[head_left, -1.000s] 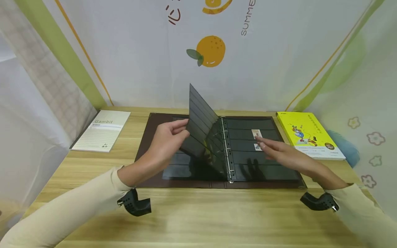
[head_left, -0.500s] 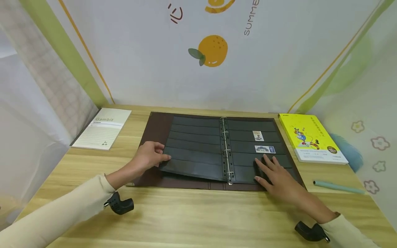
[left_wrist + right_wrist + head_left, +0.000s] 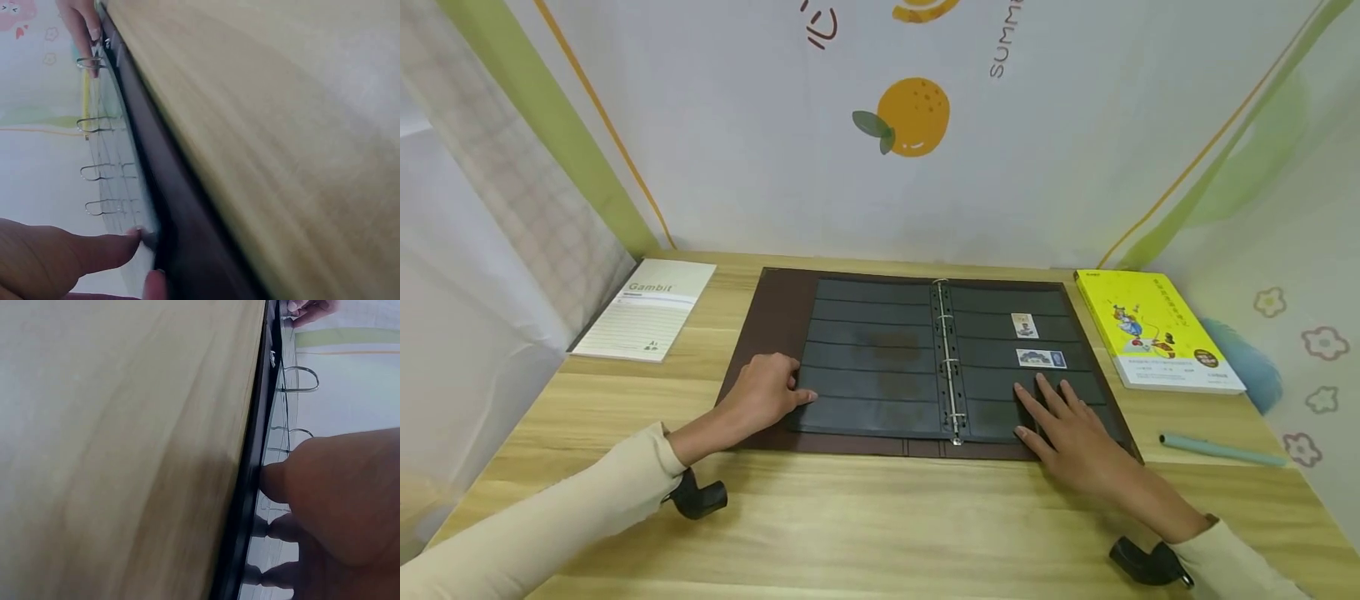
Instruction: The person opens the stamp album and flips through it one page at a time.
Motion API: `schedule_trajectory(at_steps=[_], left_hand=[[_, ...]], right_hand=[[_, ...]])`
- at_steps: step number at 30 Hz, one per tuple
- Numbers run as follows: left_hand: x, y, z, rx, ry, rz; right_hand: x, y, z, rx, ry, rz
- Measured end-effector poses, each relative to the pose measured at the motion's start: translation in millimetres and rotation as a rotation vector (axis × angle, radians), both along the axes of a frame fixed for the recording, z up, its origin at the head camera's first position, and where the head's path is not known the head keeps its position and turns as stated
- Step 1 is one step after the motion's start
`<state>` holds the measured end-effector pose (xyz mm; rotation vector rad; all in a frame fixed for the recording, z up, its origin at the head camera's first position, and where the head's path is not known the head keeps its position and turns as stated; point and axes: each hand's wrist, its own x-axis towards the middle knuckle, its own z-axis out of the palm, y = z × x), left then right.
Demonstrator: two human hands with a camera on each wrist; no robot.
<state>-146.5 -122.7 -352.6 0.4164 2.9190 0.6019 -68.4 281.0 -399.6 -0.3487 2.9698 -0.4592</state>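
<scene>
Pale wood-grain tabletop (image 3: pixel 880 517) meets a white curtain (image 3: pixel 737 150) printed with an orange fruit. On it, between a cream notepad (image 3: pixel 643 308) and a yellow-covered book (image 3: pixel 1157 329), I see an open dark brown ring binder (image 3: pixel 778 317). The person's hands are well apart: the left hand (image 3: pixel 763 390) pinches the outer edge of the black left page (image 3: pixel 872 358), while the right hand (image 3: pixel 1067 433) rests, fingers spread, on the black right page (image 3: pixel 981 392). Just beyond those fingers sit two small printed stamps (image 3: pixel 1042 358), one above the other. A pale green stick (image 3: pixel 1221 450) lies to the right.
</scene>
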Motion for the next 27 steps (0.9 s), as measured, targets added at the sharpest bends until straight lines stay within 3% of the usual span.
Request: schedule_trajectory(at_steps=[3, 5, 8, 10, 12, 15, 17, 19, 22, 27], left_hand=[[-1.3, -0.4, 1.4, -0.031, 0.033, -0.033], [-0.3, 0.8, 0.5, -0.038, 0.091, -0.066], [0.6, 6.7, -3.1, -0.032, 0.206, -0.18], [-0.5, 12.9, -5.6, -0.034, 0.248, -0.308], [-3.7, 19.6, -7.4, -0.053, 0.235, -0.478], [-9.3, 28.5, -9.4, -0.104, 0.13, -0.73], [-11.9, 32.7, -11.0, -0.147, 0.052, -0.841], [-13.1, 35.3, -12.7, -0.195, 0.005, -0.888], [-13.4, 36.8, -15.7, -0.269, -0.012, -0.886], [-13.0, 37.5, -19.6, -0.34, 0.002, -0.873]], right_hand=[[-1.6, 0, 3.0, 0.013, 0.017, -0.004], [-6.6, 2, 7.7, 0.009, 0.022, -0.008], [-26.8, 14, 20.6, -0.024, 0.037, -0.016], [-51.0, 27, 31.7, -0.058, 0.022, -0.016], [-80.4, 44, 41.6, -0.088, -0.008, -0.013], [-123.5, 66, 48.4, -0.092, -0.088, -0.045], [-146.6, 77, 46.4, -0.09, -0.114, -0.072], [-163.9, 84, 40.8, -0.099, -0.136, -0.107], [-180.8, 88, 31.2, -0.125, -0.139, -0.122], [-189.8, 91, 22.7, -0.13, -0.132, -0.17]])
